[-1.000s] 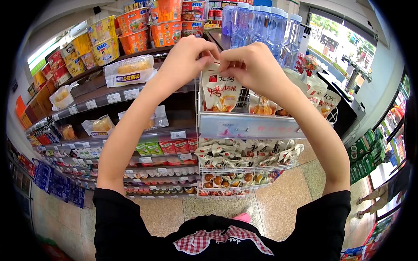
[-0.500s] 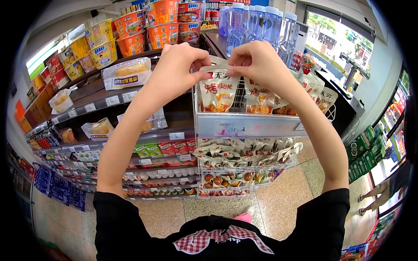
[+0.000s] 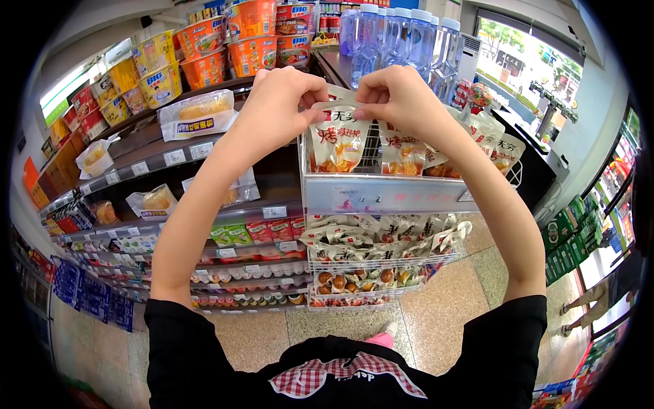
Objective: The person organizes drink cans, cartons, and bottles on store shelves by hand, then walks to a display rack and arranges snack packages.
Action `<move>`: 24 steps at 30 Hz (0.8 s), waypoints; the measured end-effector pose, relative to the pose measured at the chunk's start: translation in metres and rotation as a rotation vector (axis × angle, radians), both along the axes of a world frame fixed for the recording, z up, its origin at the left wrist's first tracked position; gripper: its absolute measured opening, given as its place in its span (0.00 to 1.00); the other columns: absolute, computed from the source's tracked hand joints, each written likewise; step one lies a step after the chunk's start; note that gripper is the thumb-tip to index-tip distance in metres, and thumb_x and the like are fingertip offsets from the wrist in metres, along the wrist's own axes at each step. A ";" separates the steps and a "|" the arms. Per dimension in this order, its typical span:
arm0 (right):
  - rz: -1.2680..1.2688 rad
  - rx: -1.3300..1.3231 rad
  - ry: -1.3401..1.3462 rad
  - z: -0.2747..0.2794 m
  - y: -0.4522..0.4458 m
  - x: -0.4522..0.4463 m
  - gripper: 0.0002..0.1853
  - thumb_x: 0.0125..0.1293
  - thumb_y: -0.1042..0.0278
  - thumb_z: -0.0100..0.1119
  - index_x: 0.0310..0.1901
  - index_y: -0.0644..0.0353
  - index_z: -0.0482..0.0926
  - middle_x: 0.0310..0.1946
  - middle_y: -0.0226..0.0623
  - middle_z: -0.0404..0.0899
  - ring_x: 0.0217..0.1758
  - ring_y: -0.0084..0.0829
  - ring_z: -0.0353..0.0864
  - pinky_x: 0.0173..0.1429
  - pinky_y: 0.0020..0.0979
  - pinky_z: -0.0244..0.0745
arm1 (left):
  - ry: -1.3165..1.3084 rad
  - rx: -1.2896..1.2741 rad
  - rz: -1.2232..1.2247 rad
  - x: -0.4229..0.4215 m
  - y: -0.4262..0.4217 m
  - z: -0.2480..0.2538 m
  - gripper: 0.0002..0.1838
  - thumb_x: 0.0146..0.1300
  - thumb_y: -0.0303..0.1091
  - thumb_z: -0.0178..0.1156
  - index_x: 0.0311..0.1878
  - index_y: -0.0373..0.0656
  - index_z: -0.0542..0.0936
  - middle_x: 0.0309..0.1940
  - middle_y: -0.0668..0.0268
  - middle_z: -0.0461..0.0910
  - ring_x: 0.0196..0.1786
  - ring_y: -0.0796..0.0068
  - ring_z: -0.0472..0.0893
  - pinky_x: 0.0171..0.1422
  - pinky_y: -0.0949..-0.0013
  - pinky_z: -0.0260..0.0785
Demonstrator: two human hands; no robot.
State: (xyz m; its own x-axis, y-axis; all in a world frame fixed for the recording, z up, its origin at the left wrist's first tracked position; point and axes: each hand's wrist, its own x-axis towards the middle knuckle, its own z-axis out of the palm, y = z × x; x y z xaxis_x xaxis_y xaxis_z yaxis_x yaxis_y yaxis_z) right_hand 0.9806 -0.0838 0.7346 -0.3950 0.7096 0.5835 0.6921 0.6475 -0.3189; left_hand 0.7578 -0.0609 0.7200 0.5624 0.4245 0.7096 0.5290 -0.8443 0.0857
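Observation:
Both hands pinch the top edge of one snack pouch [image 3: 339, 140], a pale vacuum pack with red lettering and an orange-brown food picture. My left hand [image 3: 289, 99] has thumb and fingers closed on its upper left corner. On the upper right corner my right hand [image 3: 392, 99] is closed in the same way. The pouch stands upright in the top tier of a white wire rack [image 3: 381, 194]. To its right a second pouch [image 3: 402, 153] of similar print stands in the same tier, with more pouches partly behind my right forearm.
Lower tiers hold more snack packs [image 3: 381, 235]. On the left, shelves carry a packaged bread roll [image 3: 197, 112] and stacked instant noodle tubs [image 3: 204, 51]. Several large water bottles [image 3: 402, 44] stand behind the rack. A person's legs [image 3: 586, 307] show at far right.
The view has shifted very slightly. Both hands keep the same pinch on the pouch, which stays in place in the rack.

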 end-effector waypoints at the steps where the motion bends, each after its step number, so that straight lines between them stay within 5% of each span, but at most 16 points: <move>1: -0.016 0.019 -0.018 0.002 -0.004 0.001 0.09 0.51 0.69 0.73 0.30 0.65 0.85 0.20 0.40 0.81 0.24 0.31 0.81 0.33 0.32 0.74 | 0.011 0.018 0.014 0.001 -0.002 0.001 0.08 0.53 0.31 0.71 0.32 0.41 0.80 0.24 0.67 0.78 0.33 0.69 0.76 0.43 0.64 0.66; 9: -0.364 0.169 -0.234 0.024 -0.022 0.035 0.17 0.54 0.53 0.72 0.31 0.61 0.86 0.26 0.42 0.83 0.31 0.38 0.84 0.39 0.37 0.77 | 0.050 0.114 0.084 0.009 -0.010 0.000 0.07 0.57 0.35 0.67 0.35 0.44 0.80 0.27 0.71 0.79 0.39 0.71 0.74 0.55 0.63 0.57; 15: -0.528 -0.212 -0.352 0.016 -0.026 0.036 0.17 0.53 0.55 0.74 0.31 0.63 0.86 0.30 0.39 0.85 0.35 0.35 0.84 0.42 0.34 0.77 | 0.027 0.018 0.096 0.007 -0.008 0.002 0.06 0.56 0.32 0.68 0.33 0.42 0.81 0.25 0.68 0.79 0.34 0.71 0.77 0.52 0.64 0.62; 24: -0.363 -0.179 -0.327 0.009 -0.018 0.038 0.15 0.46 0.68 0.75 0.26 0.68 0.78 0.23 0.40 0.80 0.28 0.34 0.80 0.36 0.33 0.75 | 0.007 0.082 0.086 -0.004 -0.007 0.002 0.08 0.51 0.26 0.70 0.32 0.38 0.81 0.23 0.64 0.78 0.31 0.70 0.77 0.41 0.66 0.68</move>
State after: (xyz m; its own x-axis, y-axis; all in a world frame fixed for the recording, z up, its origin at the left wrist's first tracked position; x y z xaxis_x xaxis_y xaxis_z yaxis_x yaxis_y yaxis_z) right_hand 1.0185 -0.1020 0.7436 -0.2463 0.9121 0.3278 0.9439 0.3025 -0.1326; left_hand 0.7537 -0.0681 0.7218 0.5317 0.4125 0.7397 0.6003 -0.7996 0.0144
